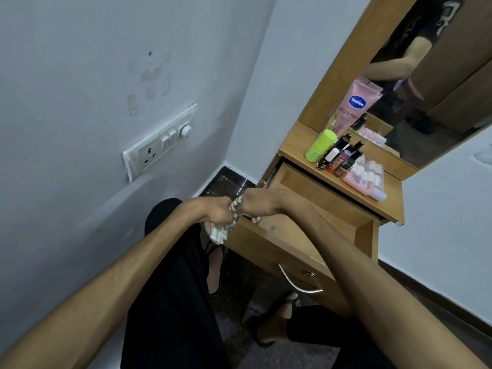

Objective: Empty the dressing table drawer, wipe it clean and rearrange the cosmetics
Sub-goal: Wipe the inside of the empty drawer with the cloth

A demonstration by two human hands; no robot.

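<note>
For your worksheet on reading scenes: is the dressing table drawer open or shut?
Open: the drawer is pulled out beneath the tabletop, its bare wooden inside visible.

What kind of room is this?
Probably a bedroom corner: a wooden dressing table with a mirror, cosmetics like a lotion tube on top, and its drawer pulled open.

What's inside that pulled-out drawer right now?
The open drawer shows only bare wooden bottom where visible. Both hands, left hand and right hand, grip a striped cloth at its near corner. The right forearm and the tabletop hide parts of the interior.
</note>
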